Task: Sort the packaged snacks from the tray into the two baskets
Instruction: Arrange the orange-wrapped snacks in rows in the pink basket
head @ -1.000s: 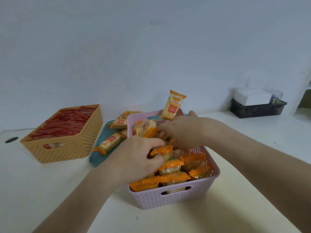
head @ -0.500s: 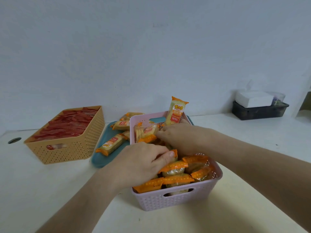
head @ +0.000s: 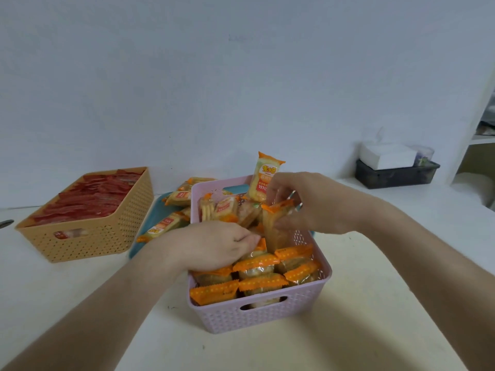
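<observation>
A pink basket (head: 262,314) in front of me holds several orange-edged snack packs (head: 258,266). My right hand (head: 313,202) is above its middle, gripping one orange snack pack (head: 276,226) upright, partly lifted from the pile. My left hand (head: 214,245) rests in the basket's left side with fingers closed on the packs there; what it grips is hidden. A yellow-orange pack (head: 263,175) stands against the basket's far wall. A teal tray (head: 150,226) behind the basket carries yellow packs (head: 163,227). A tan basket (head: 88,236) at left holds red packs (head: 91,199).
A dark bin (head: 393,175) with a white tissue box (head: 385,155) stands at the back right against the wall. A white shelf unit (head: 479,140) rises at the far right. A small dark hole (head: 6,223) marks the table's left edge.
My right hand has risen out of the pink basket, pulling one orange pack upright. My left hand has shifted slightly toward the basket's left side.
</observation>
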Available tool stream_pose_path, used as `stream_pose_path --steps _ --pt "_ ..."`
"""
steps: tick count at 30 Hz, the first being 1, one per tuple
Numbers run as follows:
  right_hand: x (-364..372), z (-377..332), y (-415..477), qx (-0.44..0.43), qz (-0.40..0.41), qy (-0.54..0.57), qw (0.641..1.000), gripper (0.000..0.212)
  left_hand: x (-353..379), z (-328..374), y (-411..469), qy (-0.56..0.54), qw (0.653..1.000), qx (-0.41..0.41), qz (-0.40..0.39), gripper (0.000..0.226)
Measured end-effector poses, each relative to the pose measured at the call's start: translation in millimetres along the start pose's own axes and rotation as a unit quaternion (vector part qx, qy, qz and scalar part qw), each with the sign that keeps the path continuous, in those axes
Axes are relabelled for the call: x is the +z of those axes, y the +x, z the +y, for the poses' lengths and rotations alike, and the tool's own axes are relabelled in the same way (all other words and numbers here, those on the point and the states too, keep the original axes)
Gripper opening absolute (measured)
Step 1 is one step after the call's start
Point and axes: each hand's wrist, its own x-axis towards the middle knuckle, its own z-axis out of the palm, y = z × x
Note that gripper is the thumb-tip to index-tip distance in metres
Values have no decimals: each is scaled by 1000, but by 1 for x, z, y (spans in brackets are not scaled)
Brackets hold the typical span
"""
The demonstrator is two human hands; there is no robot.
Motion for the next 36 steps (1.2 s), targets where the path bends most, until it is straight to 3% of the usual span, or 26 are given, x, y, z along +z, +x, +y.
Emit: stream_pose_path --steps 4,8,10,13,18,23,28,31,33,36 --pt "14 -5 -22 -16 -20 -94 995 24 -11 4 -1 -61 996 -12 -56 41" --pt "33 -11 -33 4 -13 -196 981 34 -27 -4 5 -161 986 -49 -13 39" --pt "39 -14 -33 9 1 -213 977 52 -30 -7 12 -39 998 -37 -13 30" --pt "46 -15 -29 10 50 -205 977 56 -21 -5 22 132 989 -37 -53 13" --pt "58 -14 -23 -38 33 -122 991 35 -16 -1 28 162 981 -62 -91 22" --pt "60 -11 -22 -60 40 -132 989 31 -13 8 33 218 965 -65 -128 12" --pt "63 -9 -21 -83 34 -153 984 33 -14 11 34 234 959 -84 -134 24" --pt "64 -7 -21 -91 29 -163 982 36 -14 2 32 205 970 -73 -108 21" --pt "64 -7 -21 -97 22 -176 979 36 -16 -5 29 165 985 -42 -41 12" --pt "63 -7 -21 -104 9 -195 975 42 -21 -11 20 92 993 13 70 18"
